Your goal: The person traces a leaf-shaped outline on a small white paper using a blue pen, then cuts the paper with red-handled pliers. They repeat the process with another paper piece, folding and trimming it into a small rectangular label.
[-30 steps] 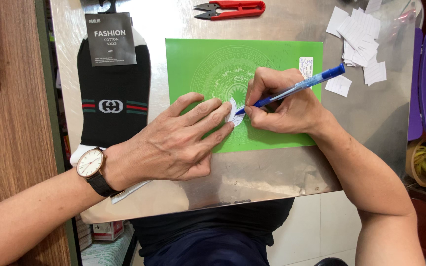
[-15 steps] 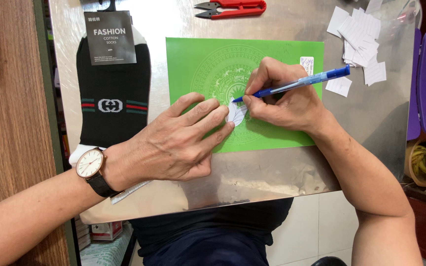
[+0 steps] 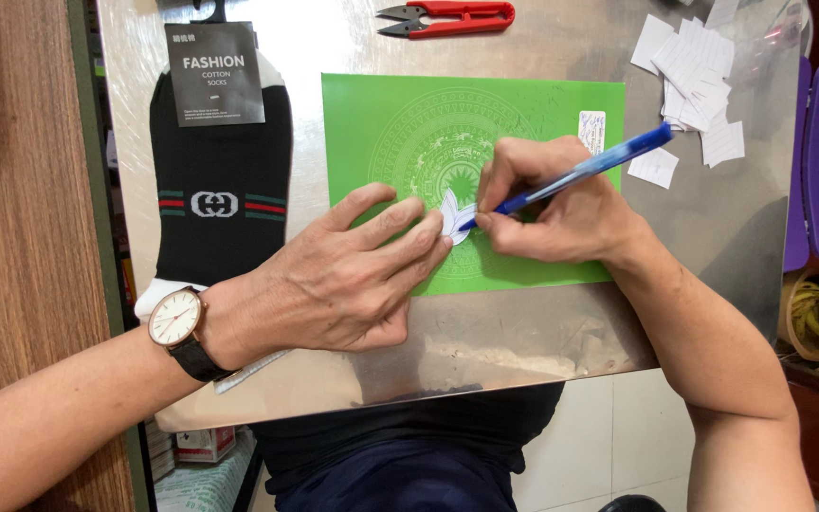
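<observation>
On green mat (image 3: pixel 533 104), left hand (image 3: pixel 334 280) fingers pressed flat on paper slip (image 3: pixel 452 216); right hand (image 3: pixel 547 209) pinching blue pen (image 3: pixel 580 173).

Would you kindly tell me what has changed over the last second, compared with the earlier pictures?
Very little. The right hand has tilted the blue ballpoint pen a touch steeper, its tip staying on the small white paper slip. The left hand still pins that slip to the green cutting mat. The black sock pack, red thread snips and loose white slips have not moved.
</observation>
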Tool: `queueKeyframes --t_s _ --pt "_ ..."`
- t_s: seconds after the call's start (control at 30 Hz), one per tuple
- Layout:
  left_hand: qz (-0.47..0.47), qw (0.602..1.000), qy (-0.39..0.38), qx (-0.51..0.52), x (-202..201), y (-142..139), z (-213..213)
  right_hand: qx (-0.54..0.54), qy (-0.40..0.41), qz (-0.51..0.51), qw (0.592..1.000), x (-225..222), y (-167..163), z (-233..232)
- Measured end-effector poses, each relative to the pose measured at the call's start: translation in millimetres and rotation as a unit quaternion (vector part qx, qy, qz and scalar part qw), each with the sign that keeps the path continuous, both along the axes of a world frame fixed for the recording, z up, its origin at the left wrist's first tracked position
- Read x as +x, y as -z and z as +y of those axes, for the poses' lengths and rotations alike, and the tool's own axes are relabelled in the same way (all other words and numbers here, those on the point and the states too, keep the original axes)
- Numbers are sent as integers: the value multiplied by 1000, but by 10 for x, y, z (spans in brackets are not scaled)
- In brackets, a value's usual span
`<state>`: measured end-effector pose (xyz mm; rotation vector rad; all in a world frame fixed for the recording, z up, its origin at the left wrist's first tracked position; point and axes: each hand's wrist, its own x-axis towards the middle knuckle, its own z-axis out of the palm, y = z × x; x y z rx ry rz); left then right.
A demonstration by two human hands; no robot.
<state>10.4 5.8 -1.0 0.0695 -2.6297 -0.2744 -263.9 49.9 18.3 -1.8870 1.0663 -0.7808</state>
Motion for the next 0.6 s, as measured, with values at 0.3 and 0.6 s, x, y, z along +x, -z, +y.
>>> queueKeyframes --t_s 0.3,0.6 --pt "13 1000 -1 -23 -1 -17 -6 53 39 -37 997 53 12 33" --pt "13 1000 1 -15 8 -22 -8 46 37 -22 998 82 4 38"
